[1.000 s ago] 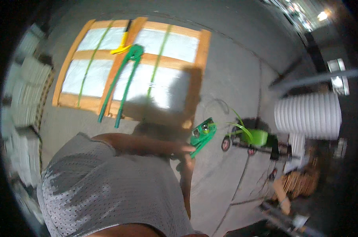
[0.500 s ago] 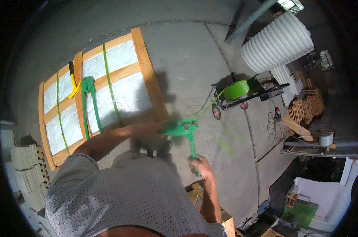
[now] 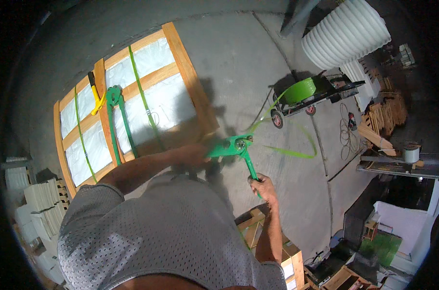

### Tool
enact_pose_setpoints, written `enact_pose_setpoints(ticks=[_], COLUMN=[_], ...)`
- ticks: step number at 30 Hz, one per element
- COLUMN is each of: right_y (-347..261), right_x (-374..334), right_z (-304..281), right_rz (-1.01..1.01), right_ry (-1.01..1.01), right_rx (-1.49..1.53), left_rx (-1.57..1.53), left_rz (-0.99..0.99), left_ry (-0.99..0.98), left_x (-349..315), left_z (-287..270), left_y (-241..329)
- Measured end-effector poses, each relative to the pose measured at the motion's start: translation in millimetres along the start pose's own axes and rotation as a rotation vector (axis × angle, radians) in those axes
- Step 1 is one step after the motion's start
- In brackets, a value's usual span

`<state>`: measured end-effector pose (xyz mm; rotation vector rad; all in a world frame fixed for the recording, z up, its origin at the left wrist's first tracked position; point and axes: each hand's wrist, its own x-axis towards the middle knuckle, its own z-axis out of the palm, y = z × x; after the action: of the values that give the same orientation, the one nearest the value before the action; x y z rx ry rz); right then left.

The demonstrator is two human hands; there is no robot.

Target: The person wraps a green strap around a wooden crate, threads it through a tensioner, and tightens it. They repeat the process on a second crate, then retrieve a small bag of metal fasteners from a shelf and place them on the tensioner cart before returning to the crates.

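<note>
My right hand [image 3: 263,186] is closed round the lower handle of a green strapping tool [image 3: 239,145]. At the tool's left end is my left hand [image 3: 198,155], dark and smeared; it appears wrapped round the other handle, its fingers hard to make out. The tool is held in front of my body, just right of a wooden crate [image 3: 196,87] with white-wrapped contents and green straps. A loose green strap [image 3: 294,153] curves out right of the tool's head. On the crate lie a second green long-handled tool [image 3: 115,99] and a yellow claw hammer [image 3: 97,101] with a black grip.
A wheeled cart [image 3: 286,112] carries a roll of green strap [image 3: 300,92] at the right. Behind it stands a large white foam roll [image 3: 346,36]. Stacked wood [image 3: 386,116] is farther right. Another wooden crate [image 3: 291,253] is below my right forearm. Pale stacks [image 3: 43,198] stand at left.
The view has shifted, so the crate and cart sit farther right and higher. Both hands and the strapping tool have moved slightly right. A loop of green strap now shows beside the tool.
</note>
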<state>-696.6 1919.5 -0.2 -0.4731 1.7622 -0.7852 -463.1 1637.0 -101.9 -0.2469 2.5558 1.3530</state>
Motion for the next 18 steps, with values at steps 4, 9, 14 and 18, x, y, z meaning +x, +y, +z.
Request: enact_pose_setpoints(ticks=[4, 9, 14, 18], right_y=[-16, -45, -59, -89], right_x=[-4, 12, 40, 25], right_z=[14, 8, -4, 9], right_rz=[-0.303, -0.681, -0.353, -0.275], right_ry=[0.450, 0.919, 0.595, 0.472], right_rx=[-0.322, -0.370, -0.552, -0.709], left_rx=[0.055, 0.117, 0.213, 0.282], left_rz=[-0.036, -0.028, 0.020, -0.083], left_ry=[0.067, 0.082, 0.165, 0.159], left_x=[-2, -5, -9, -5], left_z=[-9, -22, -1, 12], left_y=[41, 65, 55, 44])
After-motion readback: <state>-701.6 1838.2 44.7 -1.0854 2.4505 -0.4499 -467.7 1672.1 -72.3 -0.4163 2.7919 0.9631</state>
